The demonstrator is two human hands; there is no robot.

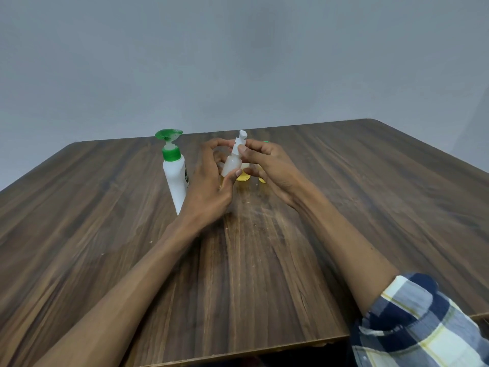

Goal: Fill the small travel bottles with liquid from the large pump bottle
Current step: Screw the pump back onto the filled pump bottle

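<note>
Small travel bottle (232, 163) held upright: left hand (209, 190) grips body, right hand (267, 165) fingers pinch white cap (239, 145).

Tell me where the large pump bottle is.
In the head view the large pump bottle stands upright on the table, just left of the left hand.

Wooden table (264, 260), dark brown, streaked grain, pale scuffed patch near its middle; near edge chipped; plain grey wall (238, 62) behind the table's far edge; checked sleeve (412, 321), navy, white, yellow, over the table's near right corner.
</note>
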